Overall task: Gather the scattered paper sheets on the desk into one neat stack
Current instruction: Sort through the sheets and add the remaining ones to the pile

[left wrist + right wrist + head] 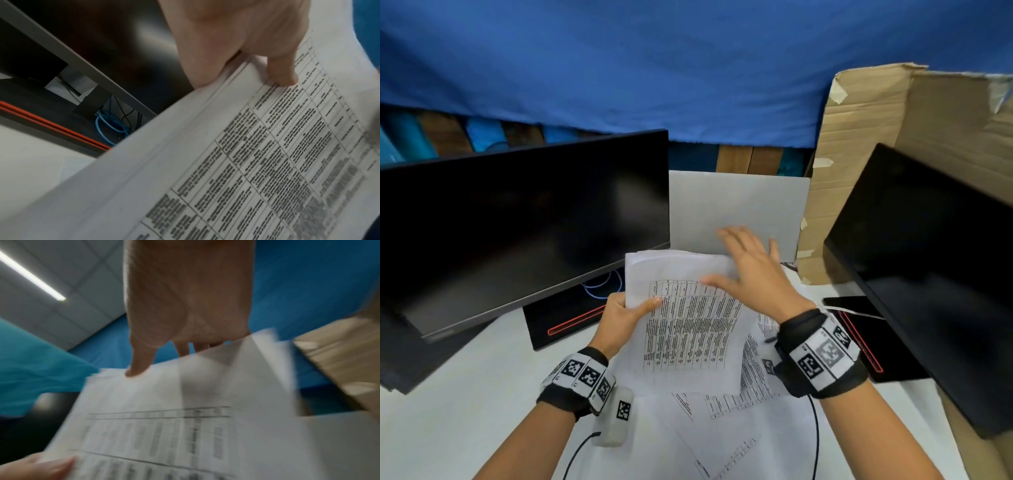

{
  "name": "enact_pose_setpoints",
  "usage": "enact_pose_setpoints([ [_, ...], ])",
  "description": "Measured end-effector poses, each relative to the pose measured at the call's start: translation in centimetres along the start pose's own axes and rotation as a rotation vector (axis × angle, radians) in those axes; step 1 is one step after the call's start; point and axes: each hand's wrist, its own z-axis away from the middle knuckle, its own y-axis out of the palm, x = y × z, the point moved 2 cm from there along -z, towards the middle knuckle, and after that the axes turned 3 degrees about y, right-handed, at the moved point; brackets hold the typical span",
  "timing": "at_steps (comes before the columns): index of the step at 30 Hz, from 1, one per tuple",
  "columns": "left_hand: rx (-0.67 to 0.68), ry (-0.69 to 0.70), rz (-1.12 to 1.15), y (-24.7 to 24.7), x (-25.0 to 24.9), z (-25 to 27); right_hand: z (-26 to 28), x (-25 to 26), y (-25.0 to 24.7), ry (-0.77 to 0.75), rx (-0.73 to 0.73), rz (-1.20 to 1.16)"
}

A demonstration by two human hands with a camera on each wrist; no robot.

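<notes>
Several printed sheets (685, 329) are sitting lifted off the desk (448, 404) as one loose bundle, tilted up toward the person, with the gridded table page facing out. Left hand (621, 317) is pinching the bundle's left edge, thumb on the printed face and fingers behind; the left wrist view is showing the thumb (282, 73) pressing just inside the margin, with more than one layer of edge showing beneath it, so the bundle looks like more than a single page. Right hand (751, 270) is spread, fingers straight, working along the top right corner; the right wrist view is showing its thumb tip (137, 368) on the top edge and the fingers going behind the paper, blurred, so whether it is squaring the edges or only steadying them cannot be told. More loose sheets (722, 428) are lying fanned and overlapping on the desk beneath and nearer the person, corners pointing different ways, one partly under the right wrist band (822, 353). Judging progress: gathering is underway but only partly done; a first handful is collected, its corners not yet flush, and the sheets on the desk are waiting to be picked up, added and squared. Two dark monitors (524, 219) are flanking the work area, cardboard (859, 164) standing behind at right.
</notes>
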Motion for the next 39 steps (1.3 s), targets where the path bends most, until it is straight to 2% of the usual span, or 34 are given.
enact_pose_setpoints([
  [2, -0.050, 0.008, 0.032, -0.4, -0.1, 0.1, 0.7, -2.3, 0.0, 0.140, -0.184, -0.383],
  [3, -0.065, 0.022, 0.054, -0.7, -0.1, 0.2, 1.2, -3.4, 0.4, 0.223, -0.230, -0.614],
  [4, -0.075, 0.031, 0.065, -1.0, -0.2, 0.2, 1.8, -4.5, 1.2, 0.293, -0.227, -0.810],
  [6, -0.086, 0.048, 0.095, -1.1, -0.8, 0.2, 2.4, -5.4, 3.1, 0.349, -0.089, -1.012],
  [8, -0.071, 0.090, 0.113, -0.7, -1.6, 0.0, 2.7, -5.2, 4.3, 0.345, 0.025, -1.032],
  [12, -0.011, 0.151, 0.121, -0.7, -3.1, -0.1, 2.4, -4.8, 4.6, 0.298, -0.004, -1.079],
  [17, 0.130, 0.083, 0.022, -0.8, -2.4, 0.7, 2.6, -4.9, 5.8, 0.285, 0.056, -1.104],
  [21, 0.168, 0.042, 0.022, -1.0, -2.6, 0.2, 2.4, -5.6, 6.1, 0.355, 0.049, -1.155],
  [24, 0.198, -0.014, 0.007, -1.0, -2.5, -0.2, 2.4, -5.6, 6.7, 0.379, 0.122, -1.159],
  [26, 0.193, -0.037, -0.023, -0.6, -2.5, -0.2, 2.5, -5.1, 7.1, 0.396, 0.095, -1.153],
  [29, 0.140, 0.006, -0.041, -0.6, -3.1, -0.5, 1.9, -4.8, 6.3, 0.394, 0.026, -1.184],
  [33, 0.113, 0.015, -0.024, -1.6, -3.4, -0.2, 2.0, -5.1, 6.1, 0.357, 0.048, -1.182],
  [37, 0.119, -0.048, -0.082, -1.4, -1.1, 0.7, 3.4, -5.1, 9.1, 0.502, 0.168, -1.115],
  [39, 0.105, -0.097, -0.094, -1.3, -0.3, 0.9, 3.7, -4.9, 9.8, 0.546, 0.138, -1.124],
])
